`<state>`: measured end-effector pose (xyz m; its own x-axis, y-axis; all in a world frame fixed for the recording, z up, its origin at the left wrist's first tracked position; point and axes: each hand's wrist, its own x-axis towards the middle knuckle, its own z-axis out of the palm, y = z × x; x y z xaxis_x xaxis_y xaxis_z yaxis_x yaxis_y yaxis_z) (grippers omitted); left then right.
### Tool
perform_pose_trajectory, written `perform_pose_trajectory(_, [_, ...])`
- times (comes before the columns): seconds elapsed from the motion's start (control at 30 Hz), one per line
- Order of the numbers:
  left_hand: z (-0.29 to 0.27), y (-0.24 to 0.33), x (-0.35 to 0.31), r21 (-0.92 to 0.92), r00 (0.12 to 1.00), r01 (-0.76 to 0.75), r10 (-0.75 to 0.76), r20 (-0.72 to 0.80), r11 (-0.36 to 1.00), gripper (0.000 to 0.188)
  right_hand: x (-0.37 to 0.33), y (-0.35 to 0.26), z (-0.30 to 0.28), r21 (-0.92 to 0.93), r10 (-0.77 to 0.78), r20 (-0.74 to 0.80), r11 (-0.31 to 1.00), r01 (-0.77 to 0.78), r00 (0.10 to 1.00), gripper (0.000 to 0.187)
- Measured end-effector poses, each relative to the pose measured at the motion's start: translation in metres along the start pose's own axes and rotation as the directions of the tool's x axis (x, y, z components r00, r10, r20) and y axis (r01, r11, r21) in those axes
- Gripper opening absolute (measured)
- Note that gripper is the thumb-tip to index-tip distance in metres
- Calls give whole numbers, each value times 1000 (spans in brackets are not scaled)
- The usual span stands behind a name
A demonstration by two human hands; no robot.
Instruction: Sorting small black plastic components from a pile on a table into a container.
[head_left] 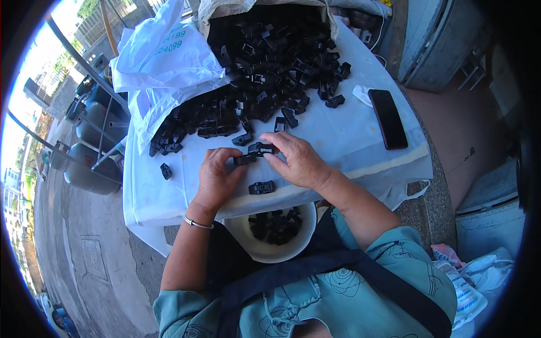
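Note:
Over the near part of the table, my left hand (216, 177) pinches a small black plastic part (243, 160) between thumb and fingers. My right hand (300, 163) grips another black plastic part (260, 149) from its right side. The two pieces meet or nearly touch; whether they are joined I cannot tell. Just beyond them lies a loose black part (242, 139), and one more black part (261, 187) rests closer to the table's front edge. A large heap of similar black parts (265, 73) spreads over the far side, spilling from a sack (225, 8).
Below the table edge, a white bowl (304, 239) holds several black parts. A white plastic bag (169, 62) lies at the far left of the white-covered table (338, 135). At the right is a black phone (387, 119), with a crumpled white tissue (361, 94) beside it.

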<state>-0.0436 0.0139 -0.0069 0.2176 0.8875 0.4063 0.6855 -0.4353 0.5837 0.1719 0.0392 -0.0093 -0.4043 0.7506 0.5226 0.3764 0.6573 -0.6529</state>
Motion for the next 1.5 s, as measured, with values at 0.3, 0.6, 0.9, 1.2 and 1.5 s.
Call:
perform_pose_trajectory(0.3, [9, -4, -2, -144, 978, 202, -193, 73, 969, 59, 6, -1, 13, -131, -192, 102, 970, 204, 976, 34])
perform_pose_trajectory(0.6, [-8, 2, 10, -140, 995, 102, -102, 7, 985, 42, -4, -10, 20, -493, -229, 188, 819, 293, 955, 35])
perform_pose_trajectory(0.9, [7, -2, 30, 46, 969, 144, -150, 197, 989, 28, -11, -9, 11, -413, -113, 191, 892, 185, 975, 35])
perform_pose_trajectory(1.2, [2, -6, 26, -45, 982, 161, -156, 106, 986, 32, 16, 33, -17, -525, -1, 130, 848, 69, 992, 33])
perform_pose_trajectory(1.5, [11, -11, 13, -105, 994, 1, 11, 111, 994, 31, 13, 23, -11, -430, 182, 173, 898, -92, 968, 18])
